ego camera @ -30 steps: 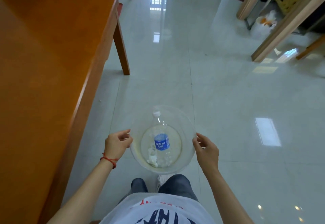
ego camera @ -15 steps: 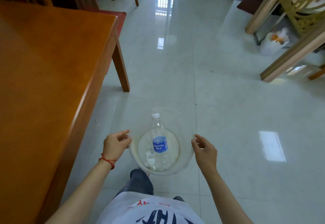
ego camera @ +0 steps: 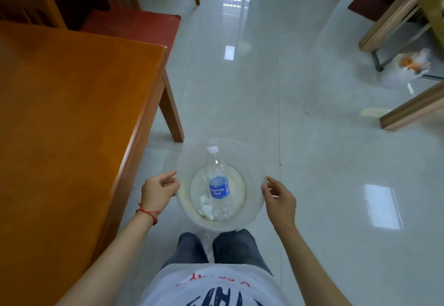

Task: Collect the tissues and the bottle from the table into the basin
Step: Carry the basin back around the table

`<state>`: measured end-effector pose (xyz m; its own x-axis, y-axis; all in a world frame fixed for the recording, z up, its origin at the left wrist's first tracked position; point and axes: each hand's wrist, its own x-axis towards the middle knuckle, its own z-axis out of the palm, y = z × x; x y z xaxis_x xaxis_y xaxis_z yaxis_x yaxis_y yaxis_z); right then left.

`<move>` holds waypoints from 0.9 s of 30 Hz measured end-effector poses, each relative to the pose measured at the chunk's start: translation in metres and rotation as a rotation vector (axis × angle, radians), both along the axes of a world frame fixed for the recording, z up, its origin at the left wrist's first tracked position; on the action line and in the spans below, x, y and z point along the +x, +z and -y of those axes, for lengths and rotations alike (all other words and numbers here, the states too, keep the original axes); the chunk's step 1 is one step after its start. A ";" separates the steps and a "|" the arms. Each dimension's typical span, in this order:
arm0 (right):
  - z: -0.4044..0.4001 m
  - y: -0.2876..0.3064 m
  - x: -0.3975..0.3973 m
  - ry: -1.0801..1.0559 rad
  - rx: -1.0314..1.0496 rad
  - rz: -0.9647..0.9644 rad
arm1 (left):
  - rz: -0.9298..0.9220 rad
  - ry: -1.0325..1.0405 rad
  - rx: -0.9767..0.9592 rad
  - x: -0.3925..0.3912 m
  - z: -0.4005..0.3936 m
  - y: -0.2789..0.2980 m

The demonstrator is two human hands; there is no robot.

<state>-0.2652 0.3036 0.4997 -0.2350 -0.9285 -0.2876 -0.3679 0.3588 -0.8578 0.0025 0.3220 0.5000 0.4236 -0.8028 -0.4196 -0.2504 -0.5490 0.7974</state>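
A clear round plastic basin (ego camera: 254, 212) is held above the tiled floor in front of my legs. Inside it lies a clear bottle (ego camera: 218, 185) with a blue label and white cap, its cap pointing away from me. A crumpled white tissue (ego camera: 206, 207) rests at the basin's near left, beside the bottle. My left hand (ego camera: 158, 189) grips the basin's left rim and my right hand (ego camera: 280, 200) grips its right rim.
An orange wooden table (ego camera: 67, 118) fills the left side, its leg (ego camera: 171, 113) just beyond the basin. A red-cushioned chair (ego camera: 134, 26) stands behind it. Wooden furniture (ego camera: 408, 29) and a white bag (ego camera: 408, 68) sit far right. Glossy floor (ego camera: 324, 161) stretches ahead.
The view has tilted up and forward, showing more of the room beyond the table. Both hands keep the basin in the same hold.
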 end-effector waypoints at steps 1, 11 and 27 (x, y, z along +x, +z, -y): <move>0.014 -0.002 0.001 0.014 0.005 -0.001 | -0.003 0.010 0.012 0.001 0.011 -0.002; 0.149 -0.025 -0.001 0.110 0.095 0.005 | -0.007 0.156 0.086 -0.007 0.119 -0.029; 0.261 -0.162 0.044 0.206 0.219 -0.042 | 0.016 0.212 0.198 0.027 0.203 -0.157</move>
